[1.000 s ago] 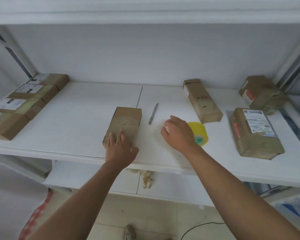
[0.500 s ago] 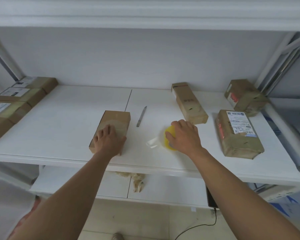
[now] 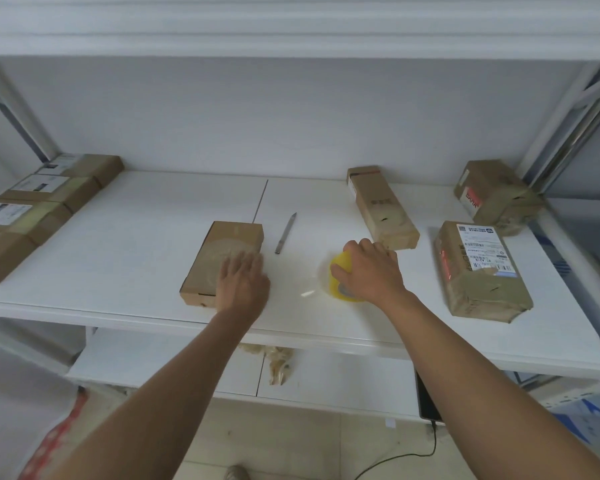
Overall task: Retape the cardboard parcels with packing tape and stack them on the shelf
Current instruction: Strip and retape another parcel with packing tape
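A flat cardboard parcel [image 3: 219, 258] lies on the white shelf [image 3: 136, 244] near its front edge. My left hand [image 3: 243, 282] rests flat on the parcel's near right corner, fingers straight. To the right, my right hand [image 3: 368, 271] grips the yellow roll of packing tape [image 3: 338, 278] standing on the shelf. A clear strip of tape [image 3: 309, 289] hangs loose from the roll toward the left. A slim metal knife [image 3: 285, 233] lies between parcel and roll, further back.
A long parcel [image 3: 381, 206] lies behind the roll. Two wrapped parcels [image 3: 478, 271] [image 3: 496, 195] sit at the right. A row of several labelled parcels [image 3: 32, 209] lines the left end. A lower shelf [image 3: 326, 379] holds crumpled tape scraps [image 3: 278, 362].
My right hand moved from beside the roll onto it and now grips it, and a strip of tape has come loose. My left hand has slid to the parcel's right corner.
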The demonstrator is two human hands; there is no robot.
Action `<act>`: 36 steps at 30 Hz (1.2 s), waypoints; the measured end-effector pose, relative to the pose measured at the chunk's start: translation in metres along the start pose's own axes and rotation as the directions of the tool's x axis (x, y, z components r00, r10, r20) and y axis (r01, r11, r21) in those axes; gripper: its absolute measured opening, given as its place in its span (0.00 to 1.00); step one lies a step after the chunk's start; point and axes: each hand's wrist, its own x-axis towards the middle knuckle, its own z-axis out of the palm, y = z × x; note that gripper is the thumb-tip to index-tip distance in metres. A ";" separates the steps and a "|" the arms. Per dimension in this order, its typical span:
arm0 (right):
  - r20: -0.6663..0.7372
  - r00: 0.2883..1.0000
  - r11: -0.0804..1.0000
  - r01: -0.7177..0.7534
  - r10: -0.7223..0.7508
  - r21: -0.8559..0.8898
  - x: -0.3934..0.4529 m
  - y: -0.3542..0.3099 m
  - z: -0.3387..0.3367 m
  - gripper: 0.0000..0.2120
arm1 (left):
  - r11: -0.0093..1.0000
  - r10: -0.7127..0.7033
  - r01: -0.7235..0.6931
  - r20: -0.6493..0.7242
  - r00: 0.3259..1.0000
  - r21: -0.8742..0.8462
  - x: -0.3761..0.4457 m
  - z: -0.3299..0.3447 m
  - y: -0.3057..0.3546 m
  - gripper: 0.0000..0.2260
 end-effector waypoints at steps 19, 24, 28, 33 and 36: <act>-0.031 0.996 0.992 0.085 -0.083 0.095 -0.001 0.011 0.004 0.22 | 0.904 -0.012 0.171 0.377 0.926 -0.391 0.007 0.012 0.042 0.06; -0.098 0.989 0.993 0.111 -0.107 0.033 -0.005 0.011 0.006 0.19 | 0.938 0.077 0.074 0.412 0.908 -0.339 0.001 -0.007 0.039 0.07; -0.155 0.979 0.990 0.137 -0.130 0.034 -0.008 0.011 0.007 0.19 | 0.920 0.101 0.037 0.325 0.940 -0.391 0.010 -0.034 0.038 0.04; -0.188 0.974 0.970 0.161 -0.127 0.179 -0.012 -0.005 -0.002 0.19 | 0.852 0.019 0.200 0.411 0.911 -0.484 0.027 -0.073 0.012 0.06; -0.174 0.971 0.955 0.199 -0.162 0.221 -0.009 -0.022 -0.009 0.19 | 0.825 -0.013 0.255 0.434 0.901 -0.505 0.030 -0.083 -0.013 0.03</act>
